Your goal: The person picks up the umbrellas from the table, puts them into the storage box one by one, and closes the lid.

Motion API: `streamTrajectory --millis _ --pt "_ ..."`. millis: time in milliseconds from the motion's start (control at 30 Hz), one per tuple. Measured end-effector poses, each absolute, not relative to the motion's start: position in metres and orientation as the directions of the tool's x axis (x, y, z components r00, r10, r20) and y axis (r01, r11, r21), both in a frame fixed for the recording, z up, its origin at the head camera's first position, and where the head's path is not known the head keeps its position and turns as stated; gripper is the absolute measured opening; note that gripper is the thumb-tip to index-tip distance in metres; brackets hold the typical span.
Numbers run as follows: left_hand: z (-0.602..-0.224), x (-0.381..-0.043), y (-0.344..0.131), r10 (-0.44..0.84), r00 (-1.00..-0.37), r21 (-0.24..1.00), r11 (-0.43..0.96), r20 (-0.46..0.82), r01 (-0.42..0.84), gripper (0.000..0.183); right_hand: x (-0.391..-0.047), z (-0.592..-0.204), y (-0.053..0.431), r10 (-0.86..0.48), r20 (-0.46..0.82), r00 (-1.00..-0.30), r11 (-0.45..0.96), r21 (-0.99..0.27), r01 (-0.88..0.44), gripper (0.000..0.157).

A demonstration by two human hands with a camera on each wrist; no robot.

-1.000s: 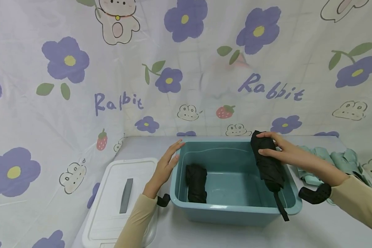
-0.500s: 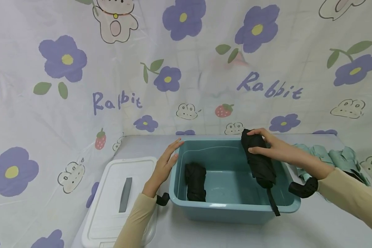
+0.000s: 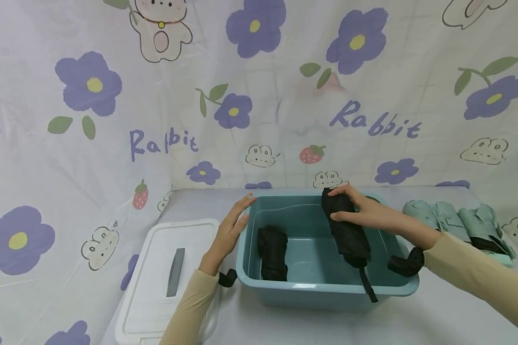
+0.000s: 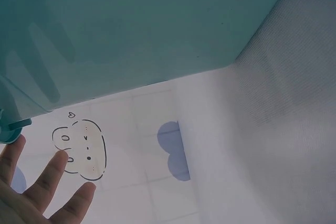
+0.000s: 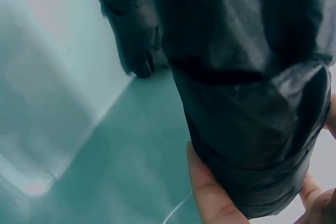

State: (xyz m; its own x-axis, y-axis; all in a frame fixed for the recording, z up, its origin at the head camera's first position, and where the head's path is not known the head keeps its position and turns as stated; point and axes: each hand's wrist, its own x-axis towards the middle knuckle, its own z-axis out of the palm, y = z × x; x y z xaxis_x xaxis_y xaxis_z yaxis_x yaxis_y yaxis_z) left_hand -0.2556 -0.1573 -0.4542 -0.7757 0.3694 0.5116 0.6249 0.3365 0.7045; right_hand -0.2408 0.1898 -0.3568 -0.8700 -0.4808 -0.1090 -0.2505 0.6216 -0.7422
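My right hand [image 3: 369, 211] grips a folded black umbrella [image 3: 348, 235] over the right half of a blue-green plastic bin [image 3: 311, 287]. The umbrella is tilted, its strap end low and toward me, the strap hanging by the front rim. In the right wrist view, fingers [image 5: 210, 195] wrap the near end of the umbrella [image 5: 247, 108]. A second folded black umbrella [image 3: 273, 254] lies inside the bin along its left wall. My left hand [image 3: 229, 232] is at the bin's left rim, its fingers extended; the left wrist view shows the fingers [image 4: 52, 177] spread beside the bin's outer wall [image 4: 131, 30].
Left of the bin is a white lidded box [image 3: 151, 282] with a grey handle [image 3: 175, 272]. Several rolled pale-green bundles [image 3: 451, 220] lie on the table to the right. A patterned curtain [image 3: 285, 105] hangs behind the table.
My right hand has carried the umbrella leftward, from the bin's right rim to over its inside, then slightly lower. The left hand stays at the left rim.
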Motion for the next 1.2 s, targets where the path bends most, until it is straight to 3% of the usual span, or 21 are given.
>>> streamTrajectory --millis 733,1200 --pt "-0.453 -0.254 -0.157 0.366 -0.780 0.710 0.335 0.508 0.620 0.042 -0.252 -0.377 0.159 -0.509 -0.219 -0.832 0.650 -0.731 -0.206 0.058" --pt "-0.452 -0.254 -0.156 0.363 -0.783 0.707 0.346 0.505 0.617 0.042 -0.259 -0.390 0.141 -0.531 -0.261 -0.807 0.637 -0.751 -0.176 0.052"
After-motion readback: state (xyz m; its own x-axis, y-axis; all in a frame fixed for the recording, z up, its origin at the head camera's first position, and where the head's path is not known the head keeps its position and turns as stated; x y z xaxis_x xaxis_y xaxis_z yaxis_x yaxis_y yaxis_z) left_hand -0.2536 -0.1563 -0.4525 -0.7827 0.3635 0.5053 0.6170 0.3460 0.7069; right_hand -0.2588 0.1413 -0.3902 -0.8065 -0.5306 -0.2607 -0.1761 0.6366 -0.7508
